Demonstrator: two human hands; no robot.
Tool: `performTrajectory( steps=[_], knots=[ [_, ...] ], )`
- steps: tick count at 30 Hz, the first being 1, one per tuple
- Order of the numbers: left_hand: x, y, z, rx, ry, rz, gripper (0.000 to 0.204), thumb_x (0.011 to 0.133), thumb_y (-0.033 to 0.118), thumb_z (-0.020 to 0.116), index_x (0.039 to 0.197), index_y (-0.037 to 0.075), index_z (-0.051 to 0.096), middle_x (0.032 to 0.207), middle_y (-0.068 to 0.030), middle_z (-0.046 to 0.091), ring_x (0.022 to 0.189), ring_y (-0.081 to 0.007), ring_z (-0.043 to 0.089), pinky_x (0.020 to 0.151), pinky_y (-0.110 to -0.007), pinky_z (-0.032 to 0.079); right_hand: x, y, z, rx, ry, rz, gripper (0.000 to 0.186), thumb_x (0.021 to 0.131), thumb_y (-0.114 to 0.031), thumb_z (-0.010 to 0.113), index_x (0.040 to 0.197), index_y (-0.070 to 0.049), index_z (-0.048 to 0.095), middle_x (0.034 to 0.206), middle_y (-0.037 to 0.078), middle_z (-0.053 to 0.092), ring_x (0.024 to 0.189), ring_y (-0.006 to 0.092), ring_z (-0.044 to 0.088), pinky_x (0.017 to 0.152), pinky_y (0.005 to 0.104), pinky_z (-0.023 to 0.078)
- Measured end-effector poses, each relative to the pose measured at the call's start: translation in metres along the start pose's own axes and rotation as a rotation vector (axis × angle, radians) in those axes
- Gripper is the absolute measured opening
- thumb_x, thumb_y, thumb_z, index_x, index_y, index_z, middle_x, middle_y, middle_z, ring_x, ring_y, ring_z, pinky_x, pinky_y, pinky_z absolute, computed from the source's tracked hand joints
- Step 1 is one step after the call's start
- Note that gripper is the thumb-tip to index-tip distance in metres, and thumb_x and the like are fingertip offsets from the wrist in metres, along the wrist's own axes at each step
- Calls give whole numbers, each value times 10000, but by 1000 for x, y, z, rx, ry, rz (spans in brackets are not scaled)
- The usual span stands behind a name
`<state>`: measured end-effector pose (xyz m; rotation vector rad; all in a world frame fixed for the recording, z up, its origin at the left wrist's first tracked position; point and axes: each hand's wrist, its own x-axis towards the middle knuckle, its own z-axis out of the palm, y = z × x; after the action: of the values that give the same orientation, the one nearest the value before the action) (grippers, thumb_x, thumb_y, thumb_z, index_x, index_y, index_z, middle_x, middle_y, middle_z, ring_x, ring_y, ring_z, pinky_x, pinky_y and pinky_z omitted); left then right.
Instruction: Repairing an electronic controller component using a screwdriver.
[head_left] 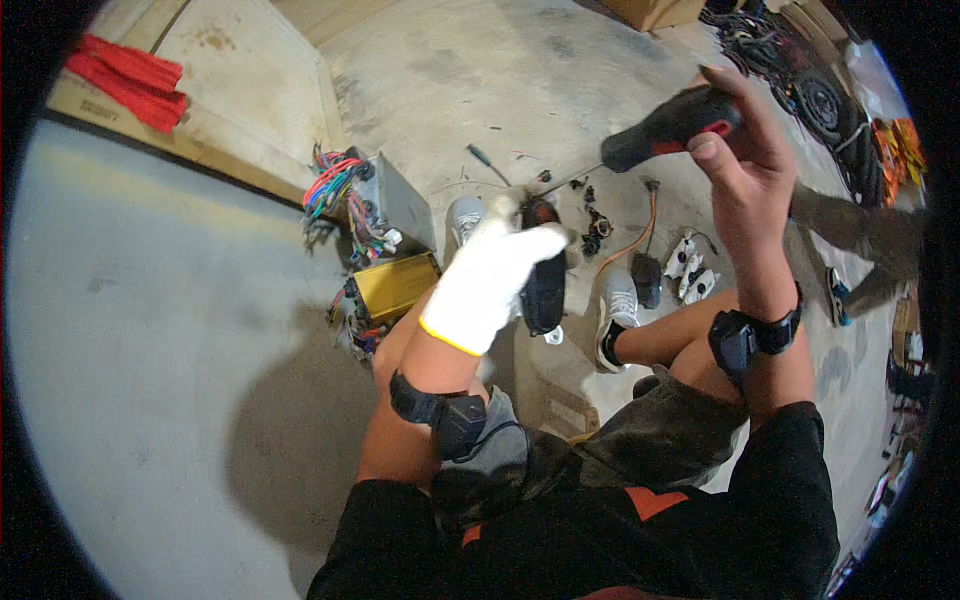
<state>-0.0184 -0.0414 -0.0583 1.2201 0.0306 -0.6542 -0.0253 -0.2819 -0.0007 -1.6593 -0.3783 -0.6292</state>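
My left hand (492, 272), in a white glove, grips a long black part (541, 295) upright between my feet. My right hand (750, 165) is bare and closed on a black-and-red screwdriver (670, 130), raised at the right, its shaft slanting down-left toward the top of the black part. Just right of that part lie small dark pieces (596, 230) and a black component (646, 282) with an orange cable (625, 243). Several white pieces with black fittings (683, 256) sit farther right. Another screwdriver (483, 160) lies on the floor beyond my hands.
At the left stand a silver box with bundled wires (395, 200) and a gold box (397, 288), below a ledge holding red cloth (125, 80). A cardboard box (645, 12), coiled cables (820, 100) and orange packaging (895, 155) line the back right. Another person's leg (860, 230) is at right.
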Motion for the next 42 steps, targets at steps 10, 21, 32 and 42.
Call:
performTrajectory(
  steps=[10,21,32,42],
  knots=[
    [-3,3,8,-67,16,-52,437,816,44,660,1226,40,509,950,-81,591,786,-232,648,700,-370,589,-1,-12,-1,164,-206,-48,558,927,-102,655,1435,-13,441,1311,121,578,1180,216,580,1017,341,455],
    [-6,5,8,-194,17,-19,484,809,61,687,1255,58,498,983,-98,622,872,-251,668,748,-378,582,2,-5,8,415,-117,-30,560,959,-165,616,1450,-8,400,1296,154,585,1231,304,568,1048,385,435],
    [-7,4,12,-186,32,-33,471,830,57,664,1259,45,471,1015,-144,645,860,-251,674,723,-371,586,5,-3,9,147,-4,-24,538,877,-151,740,1351,-16,524,1212,76,612,1094,158,585,951,300,473],
    [-8,10,12,-82,-33,-7,487,837,55,657,1284,49,463,1012,-136,629,847,-242,666,729,-391,593,2,-11,7,249,-33,-27,560,872,-119,731,1372,-27,495,1212,120,620,1075,199,620,944,332,497]
  ],
)
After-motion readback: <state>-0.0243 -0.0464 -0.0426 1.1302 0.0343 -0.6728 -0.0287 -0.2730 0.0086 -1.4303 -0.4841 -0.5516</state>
